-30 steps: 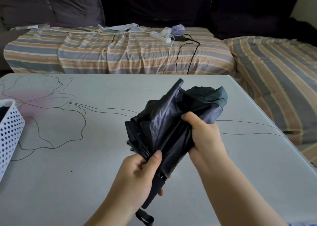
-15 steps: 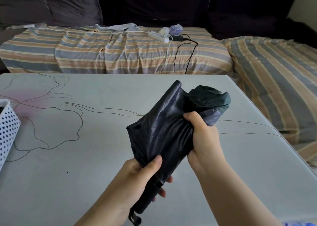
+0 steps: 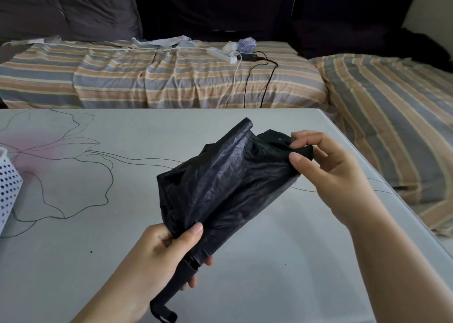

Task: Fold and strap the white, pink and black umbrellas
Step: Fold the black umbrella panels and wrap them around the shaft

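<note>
A collapsed black umbrella (image 3: 220,185) hangs slanted above the table, its canopy loose and crumpled. My left hand (image 3: 169,254) grips its lower end near the black handle, whose wrist loop (image 3: 163,314) dangles below. My right hand (image 3: 326,168) pinches a black strap (image 3: 302,150) at the umbrella's upper end between thumb and forefinger. No white or pink umbrella is in view.
The grey table (image 3: 98,249) carries a line drawing of a flower. A white perforated basket (image 3: 7,188) stands at its left edge. Behind lies a striped sofa cover (image 3: 159,77) with a power strip (image 3: 220,54) and cables; a striped cushion (image 3: 392,117) sits right.
My right hand has let go of the middle of the canopy and moved up to pinch the strap at the top. The left hand keeps its grip at the handle end.
</note>
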Available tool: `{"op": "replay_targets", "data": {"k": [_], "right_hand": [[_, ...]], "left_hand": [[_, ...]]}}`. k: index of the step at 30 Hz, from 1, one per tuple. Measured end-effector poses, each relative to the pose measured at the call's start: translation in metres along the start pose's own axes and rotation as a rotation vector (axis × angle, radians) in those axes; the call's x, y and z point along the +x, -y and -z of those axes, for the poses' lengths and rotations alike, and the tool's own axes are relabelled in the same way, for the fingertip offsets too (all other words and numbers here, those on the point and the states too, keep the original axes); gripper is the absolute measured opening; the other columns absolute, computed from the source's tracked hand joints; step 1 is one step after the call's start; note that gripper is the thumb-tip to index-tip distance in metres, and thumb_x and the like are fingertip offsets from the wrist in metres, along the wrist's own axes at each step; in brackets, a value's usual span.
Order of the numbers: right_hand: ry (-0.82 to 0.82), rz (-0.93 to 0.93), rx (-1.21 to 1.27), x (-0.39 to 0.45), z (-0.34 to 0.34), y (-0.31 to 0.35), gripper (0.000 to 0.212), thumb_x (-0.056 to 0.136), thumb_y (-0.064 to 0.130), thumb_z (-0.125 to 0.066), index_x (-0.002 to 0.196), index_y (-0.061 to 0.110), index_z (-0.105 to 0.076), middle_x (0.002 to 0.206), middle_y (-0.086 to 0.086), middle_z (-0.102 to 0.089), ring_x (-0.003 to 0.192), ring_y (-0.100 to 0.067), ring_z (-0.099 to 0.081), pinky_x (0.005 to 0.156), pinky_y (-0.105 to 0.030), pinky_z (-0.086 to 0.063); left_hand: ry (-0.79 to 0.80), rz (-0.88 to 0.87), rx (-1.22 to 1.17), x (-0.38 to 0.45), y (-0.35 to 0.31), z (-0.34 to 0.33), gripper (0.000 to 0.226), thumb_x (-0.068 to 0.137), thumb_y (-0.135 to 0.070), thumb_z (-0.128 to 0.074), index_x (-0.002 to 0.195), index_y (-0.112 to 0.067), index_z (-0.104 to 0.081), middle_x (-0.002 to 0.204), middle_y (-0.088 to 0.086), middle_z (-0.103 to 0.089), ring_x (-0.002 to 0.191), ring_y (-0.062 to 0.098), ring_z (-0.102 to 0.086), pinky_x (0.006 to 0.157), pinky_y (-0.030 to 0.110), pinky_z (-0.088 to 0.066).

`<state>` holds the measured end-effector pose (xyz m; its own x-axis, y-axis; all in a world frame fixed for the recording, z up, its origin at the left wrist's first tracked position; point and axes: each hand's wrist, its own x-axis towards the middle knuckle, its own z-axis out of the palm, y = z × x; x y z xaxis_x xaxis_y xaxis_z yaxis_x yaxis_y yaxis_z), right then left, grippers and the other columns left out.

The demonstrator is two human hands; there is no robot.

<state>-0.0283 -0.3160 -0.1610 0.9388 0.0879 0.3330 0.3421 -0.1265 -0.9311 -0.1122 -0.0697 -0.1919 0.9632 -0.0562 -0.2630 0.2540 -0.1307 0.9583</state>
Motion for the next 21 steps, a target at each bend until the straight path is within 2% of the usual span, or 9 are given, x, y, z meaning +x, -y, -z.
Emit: {"op": "replay_targets", "data": {"k": [4,5,7,8,11,15,17,19,21], "right_hand": [[0.03,0.001,0.098,-0.001,0.012,0.004,0.022,0.076,0.029,-0.076,0.083,0.043,-0.06,0.113,0.025,-0.057,0.099,-0.009,-0.062,0.076,-0.025,-0.051],[0.049,-0.007,0.086,-0.001,0.014,0.005,0.022,0.074,0.039,-0.079,0.084,0.043,-0.06,0.114,0.026,-0.058,0.102,-0.01,-0.062,0.077,-0.027,-0.051],[0.099,-0.018,0.038,-0.002,0.016,0.005,0.038,0.061,0.061,-0.08,0.088,0.042,-0.062,0.116,0.024,-0.059,0.107,-0.012,-0.062,0.081,-0.029,-0.052],[0.115,-0.019,0.035,-0.002,0.016,0.004,0.042,0.058,0.064,-0.079,0.09,0.042,-0.063,0.118,0.023,-0.059,0.109,-0.01,-0.061,0.083,-0.029,-0.051],[0.158,-0.012,0.093,-0.001,0.016,0.003,0.036,0.06,0.06,-0.08,0.087,0.039,-0.068,0.119,0.02,-0.059,0.112,-0.003,-0.058,0.084,-0.024,-0.052],[0.21,-0.097,0.072,0.002,0.017,0.001,0.043,0.053,0.062,-0.083,0.084,0.036,-0.068,0.111,0.017,-0.064,0.105,-0.01,-0.063,0.086,-0.026,-0.053],[0.225,-0.122,0.04,0.002,0.017,-0.004,0.047,0.049,0.061,-0.085,0.083,0.035,-0.066,0.11,0.014,-0.067,0.1,-0.015,-0.066,0.088,-0.03,-0.054],[0.237,-0.138,0.106,0.003,0.018,-0.008,0.045,0.048,0.055,-0.089,0.08,0.031,-0.067,0.115,0.011,-0.067,0.096,-0.018,-0.067,0.086,-0.03,-0.054],[0.27,-0.134,0.156,0.003,0.019,-0.009,0.042,0.052,0.048,-0.09,0.085,0.027,-0.075,0.129,0.006,-0.061,0.106,-0.022,-0.066,0.09,-0.034,-0.053]], "left_hand": [[0.024,0.004,0.026,-0.002,-0.006,0.005,0.048,0.081,-0.046,-0.065,0.061,-0.003,-0.07,0.05,0.016,-0.061,0.046,0.024,-0.054,0.044,0.025,-0.042],[0.035,0.009,0.034,-0.002,-0.006,0.006,0.049,0.079,-0.049,-0.066,0.061,-0.003,-0.071,0.05,0.018,-0.061,0.046,0.025,-0.054,0.045,0.025,-0.042],[0.059,0.021,0.06,-0.002,-0.005,0.008,0.052,0.077,-0.052,-0.059,0.062,-0.004,-0.071,0.051,0.021,-0.06,0.048,0.027,-0.054,0.046,0.026,-0.043],[0.067,0.026,0.067,-0.002,-0.005,0.009,0.054,0.077,-0.054,-0.059,0.063,-0.003,-0.072,0.051,0.021,-0.06,0.048,0.027,-0.054,0.047,0.027,-0.043],[0.086,0.032,0.09,-0.001,-0.005,0.011,0.056,0.081,-0.056,-0.063,0.063,-0.003,-0.071,0.052,0.021,-0.06,0.049,0.027,-0.054,0.048,0.029,-0.043],[0.074,0.031,0.126,0.001,-0.005,0.015,0.053,0.074,-0.052,-0.055,0.063,-0.003,-0.07,0.051,0.018,-0.06,0.047,0.025,-0.053,0.046,0.026,-0.042],[0.061,0.036,0.146,0.002,-0.005,0.016,0.05,0.076,-0.05,-0.067,0.063,-0.002,-0.07,0.051,0.019,-0.06,0.047,0.026,-0.053,0.045,0.026,-0.042],[0.052,0.037,0.151,0.002,-0.005,0.017,0.051,0.076,-0.05,-0.058,0.062,-0.001,-0.069,0.052,0.018,-0.06,0.046,0.025,-0.053,0.044,0.026,-0.042],[0.048,0.041,0.138,0.003,-0.006,0.018,0.052,0.076,-0.048,-0.05,0.062,-0.001,-0.068,0.051,0.017,-0.061,0.045,0.025,-0.053,0.043,0.026,-0.042]]}}
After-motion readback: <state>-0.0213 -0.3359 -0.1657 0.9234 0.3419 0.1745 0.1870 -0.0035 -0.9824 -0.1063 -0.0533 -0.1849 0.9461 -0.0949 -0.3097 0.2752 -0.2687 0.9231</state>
